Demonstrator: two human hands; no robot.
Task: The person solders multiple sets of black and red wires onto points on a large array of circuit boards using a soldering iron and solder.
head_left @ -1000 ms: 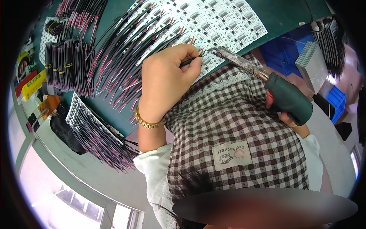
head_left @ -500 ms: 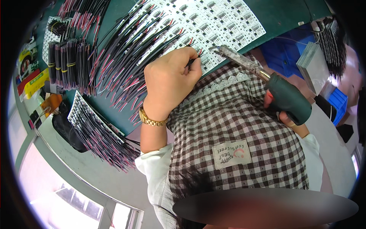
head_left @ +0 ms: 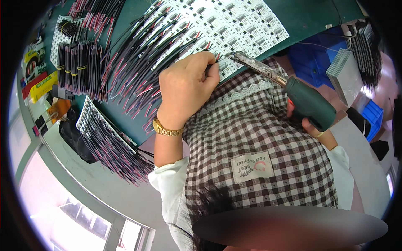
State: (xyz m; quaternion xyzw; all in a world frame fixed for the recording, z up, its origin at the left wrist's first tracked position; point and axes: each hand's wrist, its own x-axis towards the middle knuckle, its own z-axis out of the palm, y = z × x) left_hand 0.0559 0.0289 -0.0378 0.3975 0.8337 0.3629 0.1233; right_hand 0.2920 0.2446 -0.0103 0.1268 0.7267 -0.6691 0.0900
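Observation:
A white panel of small circuit boards (head_left: 255, 26) lies on the table, with rows of black and red wires (head_left: 140, 69) fixed to its left part. My left hand (head_left: 182, 85) is closed in a pinch at the panel's near edge. A short wire end with red shows just past its fingertips, and the rest is hidden by the hand. My right hand (head_left: 310, 126) grips a soldering gun (head_left: 312, 102) by its dark green handle, the fingers partly hidden behind it. The gun's metal tip points left, beside the pinched wire end, just over the panel; contact cannot be made out.
Tied bundles of wires (head_left: 79, 65) lie on the green table (head_left: 307, 25) at the left. Another wired panel (head_left: 111, 144) sits at the table's near left edge. Right of me are a blue crate (head_left: 307, 62), a stack of pale panels (head_left: 345, 75) and hanging wires (head_left: 366, 54).
The soldering gun has shifted slightly left, bringing its tip nearer my left fingertips. My left hand keeps its pinch almost in place.

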